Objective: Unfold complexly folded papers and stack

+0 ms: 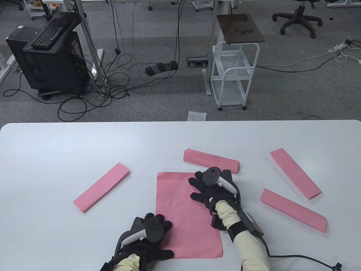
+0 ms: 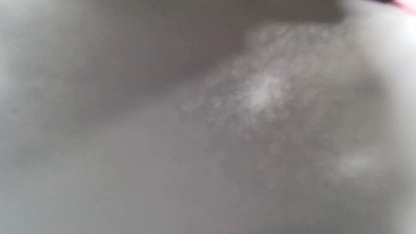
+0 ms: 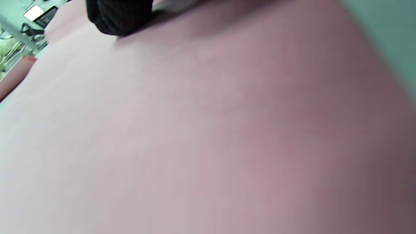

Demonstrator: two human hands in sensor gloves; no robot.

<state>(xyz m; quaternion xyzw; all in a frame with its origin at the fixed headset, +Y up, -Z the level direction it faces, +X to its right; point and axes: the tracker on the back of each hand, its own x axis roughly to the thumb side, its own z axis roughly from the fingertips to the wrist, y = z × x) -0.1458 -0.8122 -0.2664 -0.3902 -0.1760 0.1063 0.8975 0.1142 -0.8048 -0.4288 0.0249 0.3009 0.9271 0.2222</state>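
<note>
An unfolded pink sheet [image 1: 183,214] lies flat near the table's front middle. My right hand [image 1: 207,189] rests flat on its upper right part, fingers spread. My left hand [image 1: 153,238] rests flat at its lower left edge, fingers spread, partly on the sheet. Several folded pink papers lie around: one on the left [image 1: 102,187], one behind the sheet [image 1: 211,160], two on the right [image 1: 294,172] [image 1: 293,209]. The right wrist view shows the pink sheet [image 3: 208,136] close up with a gloved fingertip [image 3: 118,16] on it. The left wrist view is a blur of table surface [image 2: 208,130].
The white table [image 1: 56,146] has its far edge at mid-frame. Beyond it stand a white cart [image 1: 234,76], a computer tower [image 1: 50,59] and floor cables. A cable [image 1: 296,257] trails from my right wrist over the table's front right.
</note>
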